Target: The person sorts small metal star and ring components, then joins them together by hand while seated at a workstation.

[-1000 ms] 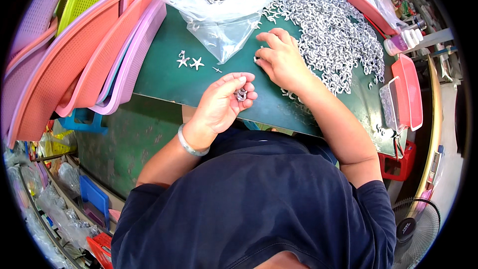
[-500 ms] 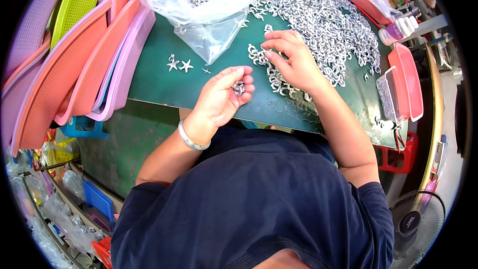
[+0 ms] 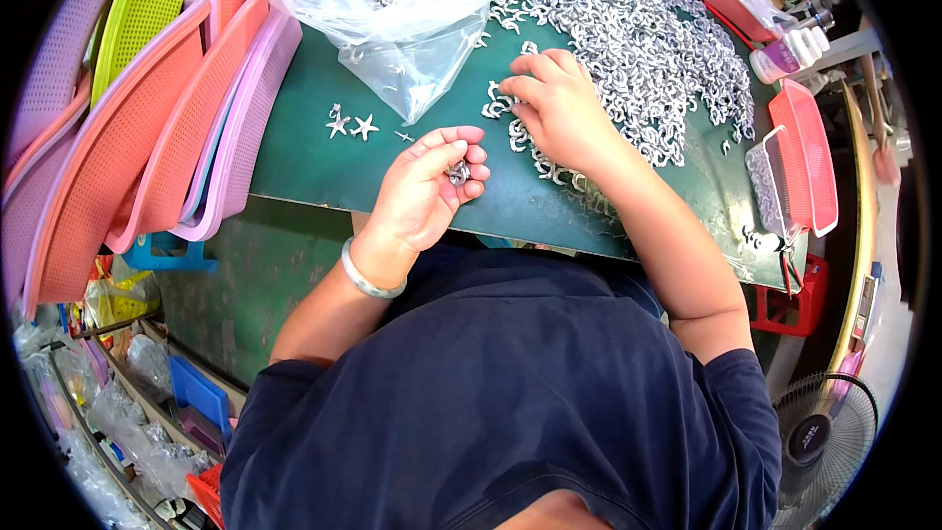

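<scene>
Cupping a small cluster of silvery metal pieces [image 3: 458, 173], the person's left hand [image 3: 420, 198] is holding them above the near edge of the green table [image 3: 319, 172], its palm turning up, its fingers curling in and its thumb closing over the top. A pale bangle [image 3: 371, 275] is circling that wrist. Over to the other side, the right hand [image 3: 561, 118] is hanging over the near left fringe of a broad heap [image 3: 643, 49] of silvery crescents, with a few loose crescents [image 3: 494, 103] lying just beside its fingertips. Those fingers are bending downward and keeping close together (from my spot I am not managing to tell whether they are pinching a piece). To the left of the heap, a clear plastic bag [image 3: 407, 64] is lying with more metal pieces inside, one corner pointing toward the person. Two star-shaped pieces [image 3: 365, 127] are resting side by side near that corner, and a thin little piece [image 3: 404, 136] is lying between them and the left hand. Tall perforated baskets [image 3: 137, 128] in orange, purple and green are crowding the left side, while a pink basket [image 3: 810, 157] is sitting at the table's right end and a fan [image 3: 824, 442] is standing behind the right elbow.
</scene>
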### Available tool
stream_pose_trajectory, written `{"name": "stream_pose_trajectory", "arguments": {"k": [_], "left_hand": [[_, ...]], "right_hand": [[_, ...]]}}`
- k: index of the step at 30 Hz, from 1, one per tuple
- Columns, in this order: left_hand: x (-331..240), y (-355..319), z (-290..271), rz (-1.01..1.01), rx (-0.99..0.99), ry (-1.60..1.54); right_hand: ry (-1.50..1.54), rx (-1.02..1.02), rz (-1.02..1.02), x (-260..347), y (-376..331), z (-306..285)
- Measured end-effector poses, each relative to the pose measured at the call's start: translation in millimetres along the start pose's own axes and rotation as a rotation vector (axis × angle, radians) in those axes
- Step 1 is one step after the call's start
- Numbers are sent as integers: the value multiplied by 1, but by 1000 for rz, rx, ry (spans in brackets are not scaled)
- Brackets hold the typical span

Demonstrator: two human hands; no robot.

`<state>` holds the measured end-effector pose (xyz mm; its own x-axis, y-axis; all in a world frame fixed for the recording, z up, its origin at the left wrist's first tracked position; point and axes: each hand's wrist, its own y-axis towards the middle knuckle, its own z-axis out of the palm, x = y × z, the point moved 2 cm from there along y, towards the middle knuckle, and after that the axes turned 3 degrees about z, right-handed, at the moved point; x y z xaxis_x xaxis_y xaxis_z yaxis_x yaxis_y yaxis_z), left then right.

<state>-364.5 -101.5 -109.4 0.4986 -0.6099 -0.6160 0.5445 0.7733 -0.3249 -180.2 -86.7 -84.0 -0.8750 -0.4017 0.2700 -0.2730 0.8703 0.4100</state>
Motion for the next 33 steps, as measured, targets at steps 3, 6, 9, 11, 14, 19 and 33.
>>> {"name": "stream_pose_trajectory", "arguments": {"k": [3,6,9,11,14,19,33], "left_hand": [[0,1,-1,-8,19,-8],[-1,1,1,-12,24,6],[0,2,-1,-16,16,2],[-1,1,1,-16,10,15],[-3,2,2,-25,3,51],[-7,4,6,-40,-26,122],[-2,6,7,-32,-23,144]], "right_hand": [[-76,36,28,0,4,3],[-96,84,32,0,7,2],[-86,102,5,2,8,-1],[-67,85,-12,3,8,-1],[-36,42,-45,3,7,2],[-21,23,-103,2,9,4],[-47,212,31,8,8,-4]]}}
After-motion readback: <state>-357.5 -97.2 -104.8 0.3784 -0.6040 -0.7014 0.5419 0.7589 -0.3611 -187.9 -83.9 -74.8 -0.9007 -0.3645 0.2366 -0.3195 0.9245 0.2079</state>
